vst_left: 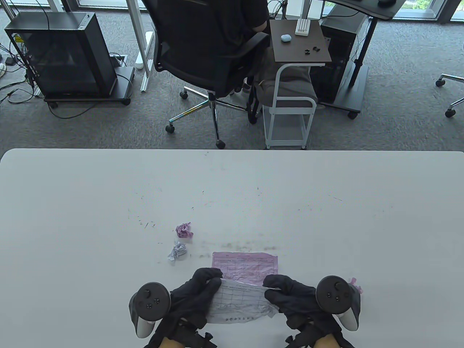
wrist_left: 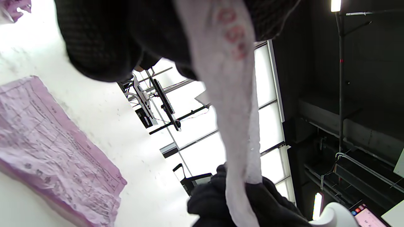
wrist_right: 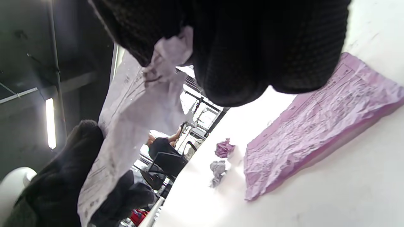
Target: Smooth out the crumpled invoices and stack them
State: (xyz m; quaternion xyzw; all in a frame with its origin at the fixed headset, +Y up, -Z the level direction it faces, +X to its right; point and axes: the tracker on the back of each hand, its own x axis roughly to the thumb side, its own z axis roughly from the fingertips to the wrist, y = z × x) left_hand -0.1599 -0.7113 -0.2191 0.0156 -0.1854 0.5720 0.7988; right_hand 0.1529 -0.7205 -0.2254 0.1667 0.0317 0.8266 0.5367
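The left hand (vst_left: 194, 293) pinches one end of a white invoice (vst_left: 241, 302). The right hand (vst_left: 290, 295) pinches the other end. The paper is pulled out between the two hands, up off the worktop (vst_left: 90, 217). It is still wrinkly. Just past the fingers, a pink invoice (vst_left: 246, 264) lies flat on the worktop. Farther out, past the left hand, sit a small gray paper ball (vst_left: 177, 252) and a pink paper ball (vst_left: 184, 230). A bit of pink paper (vst_left: 356, 286) peeks out beside the right hand.
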